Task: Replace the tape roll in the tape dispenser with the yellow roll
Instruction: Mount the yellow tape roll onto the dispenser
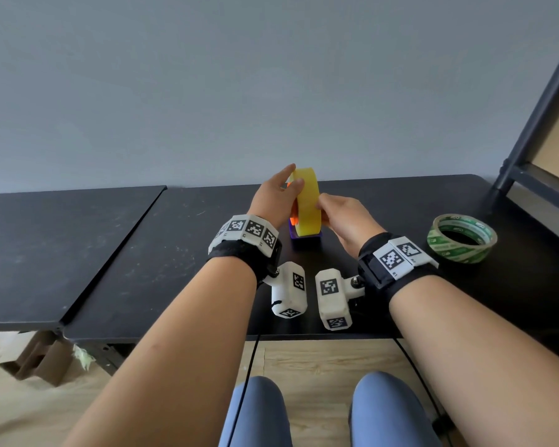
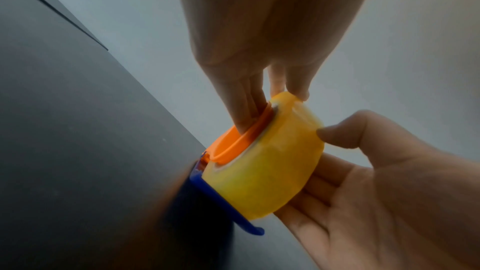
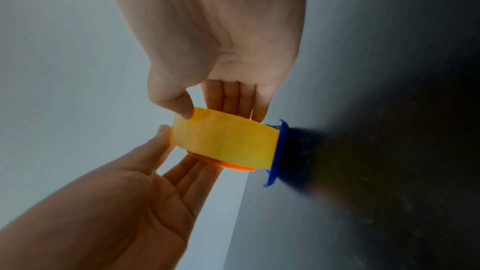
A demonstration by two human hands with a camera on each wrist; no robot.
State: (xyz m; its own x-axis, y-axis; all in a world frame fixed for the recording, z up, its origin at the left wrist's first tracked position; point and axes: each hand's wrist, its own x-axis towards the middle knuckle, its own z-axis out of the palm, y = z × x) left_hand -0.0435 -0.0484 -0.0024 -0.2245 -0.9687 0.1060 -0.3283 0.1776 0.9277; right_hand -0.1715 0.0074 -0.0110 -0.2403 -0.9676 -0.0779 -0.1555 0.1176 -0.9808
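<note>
The yellow roll [image 1: 309,201] [image 2: 267,161] [image 3: 223,143] stands on edge on the dispenser's orange hub [image 2: 233,141] [image 3: 226,166], above its blue base [image 1: 305,238] [image 2: 221,198] [image 3: 279,151] on the black table [image 1: 142,253]. My left hand [image 1: 278,195] [image 2: 259,38] [image 3: 145,182] is at the roll's left side, straight fingers pressed against the orange hub and thumb on the roll's top rim. My right hand [image 1: 336,214] [image 2: 363,171] [image 3: 221,69] grips the roll from the right, its bent thumb on the tread and its fingers over the right face.
A green-and-white printed tape roll [image 1: 462,238] lies flat on the table to the right of my right wrist. A dark shelf frame [image 1: 536,124] rises at the far right. The wall stands just behind the table. Cardboard [image 1: 39,359] sits on the floor under the left edge.
</note>
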